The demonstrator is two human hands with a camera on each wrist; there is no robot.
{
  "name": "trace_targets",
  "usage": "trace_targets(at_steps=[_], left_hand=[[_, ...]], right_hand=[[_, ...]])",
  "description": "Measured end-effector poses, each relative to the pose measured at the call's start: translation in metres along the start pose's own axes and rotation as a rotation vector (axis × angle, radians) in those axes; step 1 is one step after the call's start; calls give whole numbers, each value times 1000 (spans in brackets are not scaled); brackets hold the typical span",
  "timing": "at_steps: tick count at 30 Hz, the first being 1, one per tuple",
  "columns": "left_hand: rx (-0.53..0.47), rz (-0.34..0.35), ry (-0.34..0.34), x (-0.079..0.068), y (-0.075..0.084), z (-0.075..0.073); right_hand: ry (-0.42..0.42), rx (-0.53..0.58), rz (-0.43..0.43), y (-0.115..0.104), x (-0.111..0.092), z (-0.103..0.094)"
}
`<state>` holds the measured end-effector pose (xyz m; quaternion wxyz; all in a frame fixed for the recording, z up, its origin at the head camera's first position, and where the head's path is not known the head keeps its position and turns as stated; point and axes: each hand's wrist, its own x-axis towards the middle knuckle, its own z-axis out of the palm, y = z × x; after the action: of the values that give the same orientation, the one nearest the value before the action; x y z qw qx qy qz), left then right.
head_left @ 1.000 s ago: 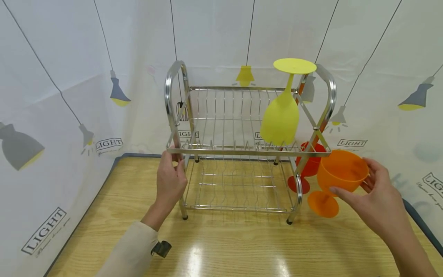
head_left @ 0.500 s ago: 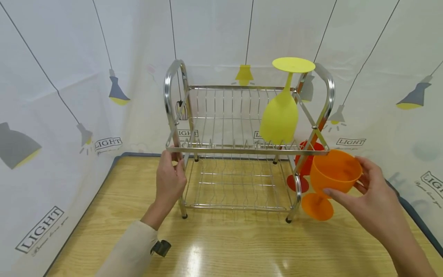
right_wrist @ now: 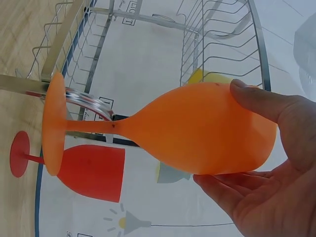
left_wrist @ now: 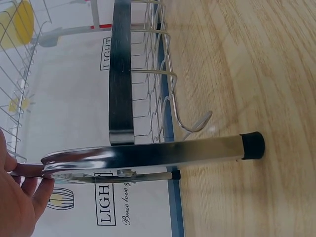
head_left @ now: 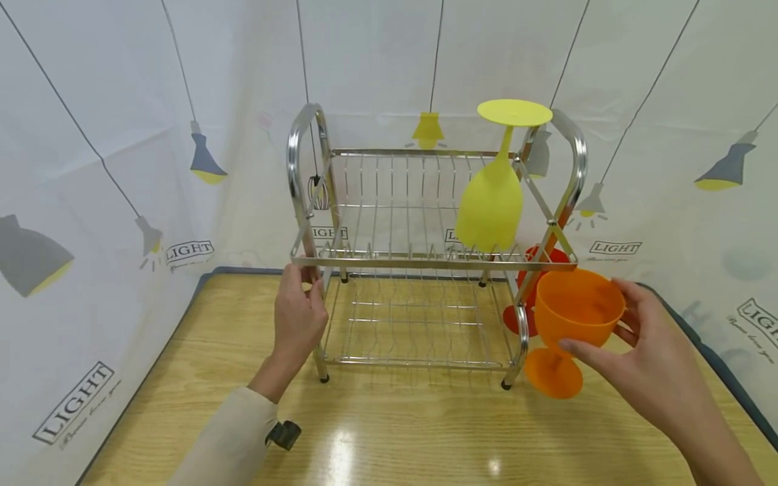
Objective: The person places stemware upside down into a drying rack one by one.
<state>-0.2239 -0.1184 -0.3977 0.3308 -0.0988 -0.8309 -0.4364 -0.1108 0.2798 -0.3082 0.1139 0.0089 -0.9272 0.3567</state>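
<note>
My right hand (head_left: 653, 351) holds an orange goblet (head_left: 562, 327) by its bowl, thumb on the near side and fingers on the far side. In the right wrist view the goblet's stem and round foot point away from the palm. The goblet is just right of a two-tier metal dish rack (head_left: 395, 264), its foot above the table. My left hand (head_left: 299, 314) grips the rack's left side just under the upper shelf; in the left wrist view thumb and fingers pinch the metal there. A yellow goblet (head_left: 491, 209) stands upside down on the upper shelf's right end.
Behind the orange goblet a red goblet (right_wrist: 96, 170) stands upright on the wooden table (head_left: 389, 432), partly hidden in the head view. A white cloth (head_left: 377, 67) printed with lamps surrounds the table at back and sides. The lower shelf (head_left: 419, 324) holds nothing visible.
The right hand has carried the orange goblet a little to the left and nearer to me. The left hand keeps its grip on the rack, and the yellow goblet stays in place.
</note>
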Motion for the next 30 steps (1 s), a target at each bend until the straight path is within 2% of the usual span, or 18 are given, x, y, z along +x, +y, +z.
trace_targets(at_steps=[7,18,30], left_hand=[[7,14,5,0,-1,-1],[-12,14,2,0,-2,0],[2,21,6,-1,-2,-1]], right_hand=[[-17,-13,-36,-10,-3,3],[-67,-6,-23,-20,-4,9],[-155,83,-10,-28,4,20]])
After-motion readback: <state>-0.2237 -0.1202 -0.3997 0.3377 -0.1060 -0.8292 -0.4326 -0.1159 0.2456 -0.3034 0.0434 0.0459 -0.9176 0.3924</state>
